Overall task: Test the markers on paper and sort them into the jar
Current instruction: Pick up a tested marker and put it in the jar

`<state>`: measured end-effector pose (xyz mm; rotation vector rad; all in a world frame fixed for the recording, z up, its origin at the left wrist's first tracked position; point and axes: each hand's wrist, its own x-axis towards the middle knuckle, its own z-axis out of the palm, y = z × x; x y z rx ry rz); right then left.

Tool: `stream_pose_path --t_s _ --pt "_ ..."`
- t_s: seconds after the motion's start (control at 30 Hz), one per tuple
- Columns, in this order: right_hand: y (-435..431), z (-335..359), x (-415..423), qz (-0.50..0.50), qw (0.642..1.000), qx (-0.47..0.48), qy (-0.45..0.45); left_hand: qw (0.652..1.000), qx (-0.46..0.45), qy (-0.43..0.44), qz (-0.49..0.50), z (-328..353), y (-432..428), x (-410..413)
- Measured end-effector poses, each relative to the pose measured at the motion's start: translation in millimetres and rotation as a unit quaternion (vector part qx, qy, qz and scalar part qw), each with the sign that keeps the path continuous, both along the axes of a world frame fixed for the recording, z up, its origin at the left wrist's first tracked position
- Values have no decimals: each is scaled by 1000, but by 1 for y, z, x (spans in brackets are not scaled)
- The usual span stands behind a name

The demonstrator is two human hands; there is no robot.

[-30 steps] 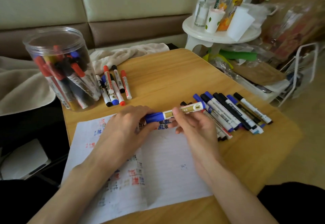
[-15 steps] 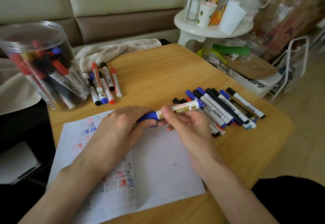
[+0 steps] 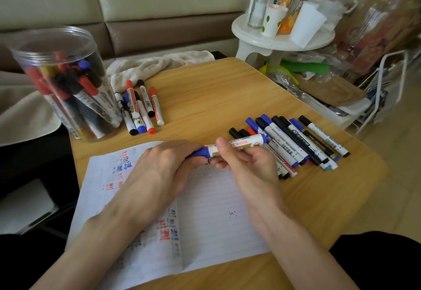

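- right now both hands meet over the paper (image 3: 211, 210), sharing one blue-capped marker (image 3: 239, 145) held level just above the sheet.
- left hand (image 3: 164, 169) is closed round the blue cap end; right hand (image 3: 246, 164) pinches the white barrel w/ thumb on top. opposite ends gripped, so prob. a pull or push along the marker's axis, i.e. cap coming off or going on; can't tell which, the join is hidden by fingers.
- paper sits right under the hands, already covered in red & blue scribbles on its left half, so test strokes need only a short drop.
- jar (image 3: 66, 80) stands at the far left of the tabletop (image 3: 205, 98), open-topped and packed w/ markers, within left-hand reach.
- small group of markers (image 3: 141, 109) lies just beside the jar, apart from the bigger row (image 3: 296, 144) by the right hand; looks like two piles kept separate on purpose, the row prob. the untested supply.
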<state>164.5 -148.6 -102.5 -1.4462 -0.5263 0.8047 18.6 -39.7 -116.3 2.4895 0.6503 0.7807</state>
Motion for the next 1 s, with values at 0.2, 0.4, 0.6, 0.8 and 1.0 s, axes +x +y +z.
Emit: stream_pose_path --t_s 0.2,0.4,0.6,0.8,1.0 --pt "-2 6 6 27 998 28 -43 997 -73 -17 6 7 -2 2" --pt "-3 9 15 66 995 59 -51 992 -126 -8 -26 17 -1 4" --pt "-3 7 20 91 991 76 -60 980 -186 -2 -63 22 2 3" --pt "-3 7 23 102 989 88 -57 968 -232 1 -93 24 3 2" --pt "0 -1 10 65 994 83 -10 989 -145 -17 -20 12 2 4"
